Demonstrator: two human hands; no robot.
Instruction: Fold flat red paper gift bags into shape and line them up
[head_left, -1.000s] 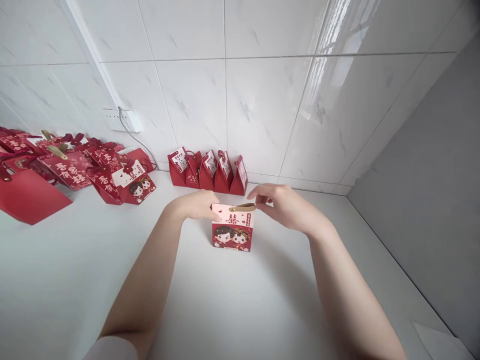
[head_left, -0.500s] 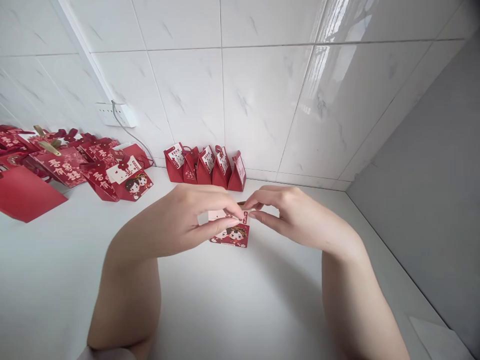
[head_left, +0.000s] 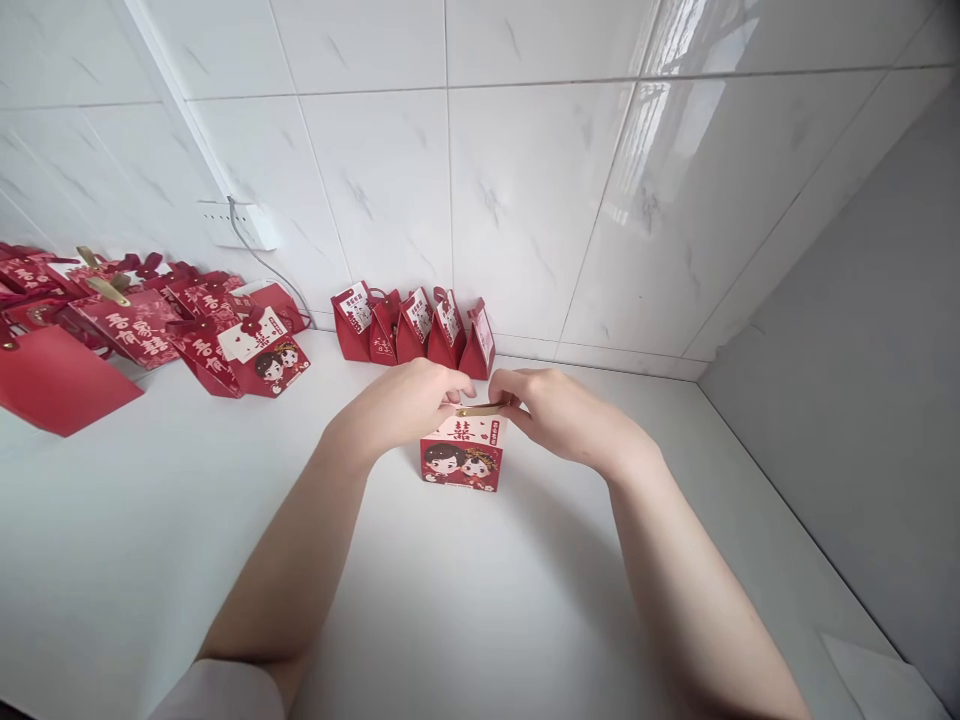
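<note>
A small red and pink gift box [head_left: 461,458] with a cartoon couple on its front stands on the white counter [head_left: 480,600]. A gold strap handle [head_left: 480,409] runs across its top. My left hand [head_left: 409,398] pinches the left end of that top, fingers closed. My right hand [head_left: 551,405] pinches the right end, fingers curled on the handle.
A row of several small red boxes [head_left: 416,330] stands against the tiled wall behind my hands. A heap of red bags and boxes [head_left: 142,325] lies at the left, under a wall socket [head_left: 236,225]. A grey wall [head_left: 862,400] bounds the right side.
My hands moved from in front of the box to its top ends, uncovering its front. The box looks lower and squarer than a second ago.
</note>
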